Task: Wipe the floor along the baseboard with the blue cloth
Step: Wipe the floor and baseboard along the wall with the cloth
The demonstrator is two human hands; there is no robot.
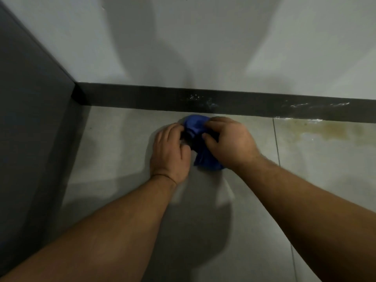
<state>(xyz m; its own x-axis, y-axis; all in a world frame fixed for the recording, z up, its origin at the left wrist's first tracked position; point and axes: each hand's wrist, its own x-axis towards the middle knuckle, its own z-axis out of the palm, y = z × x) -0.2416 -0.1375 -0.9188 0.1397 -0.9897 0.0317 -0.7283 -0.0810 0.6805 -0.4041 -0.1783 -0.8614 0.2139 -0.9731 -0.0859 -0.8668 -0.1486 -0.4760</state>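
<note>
A bunched blue cloth [196,127] sits between both hands, just in front of the dark baseboard [142,97]. My left hand [169,153] grips its left side with curled fingers. My right hand [230,142] covers the cloth's right side, pinching it with thumb and fingers. A lower fold of the cloth hangs out under my right wrist. The grey tiled floor [114,143] lies beneath; whether the cloth touches it I cannot tell.
A white wall [203,47] rises above the baseboard, which carries whitish smears. A dark grey panel [30,98] closes the left side at the corner. A yellowish-brown stain [325,131] marks the floor tile at right along the baseboard.
</note>
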